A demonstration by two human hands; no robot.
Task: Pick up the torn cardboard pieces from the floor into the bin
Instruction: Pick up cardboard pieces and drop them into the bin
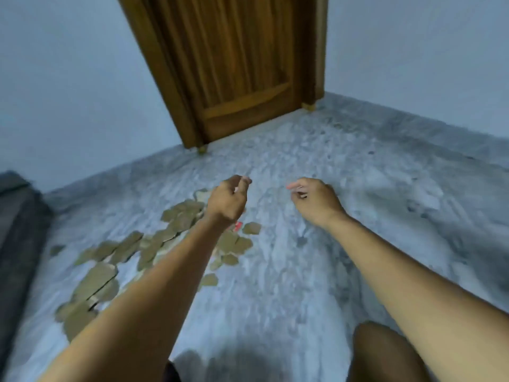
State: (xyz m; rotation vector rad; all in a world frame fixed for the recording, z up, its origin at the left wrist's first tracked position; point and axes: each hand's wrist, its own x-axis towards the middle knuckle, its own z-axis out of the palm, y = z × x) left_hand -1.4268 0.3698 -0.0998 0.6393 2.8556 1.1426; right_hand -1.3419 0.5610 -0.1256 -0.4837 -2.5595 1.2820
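Several torn brown cardboard pieces (pixel 96 282) lie scattered on the grey speckled floor (pixel 289 271), in a band from the lower left toward the middle. My left arm crosses over this band and hides part of it. My left hand (pixel 227 201) hovers above the far end of the pile, fingers loosely curled, holding nothing I can see. My right hand (pixel 314 199) floats to the right of the pile over bare floor, fingers curled and apart, with nothing in it. A small red scrap (pixel 238 226) shows just under my left wrist. No bin is in view.
A wooden door (pixel 242 64) stands at the back between pale blue walls. A dark grey cushioned edge (pixel 16 230) runs along the left side. My knee (pixel 385 351) shows at the bottom right. The frame is blurred.
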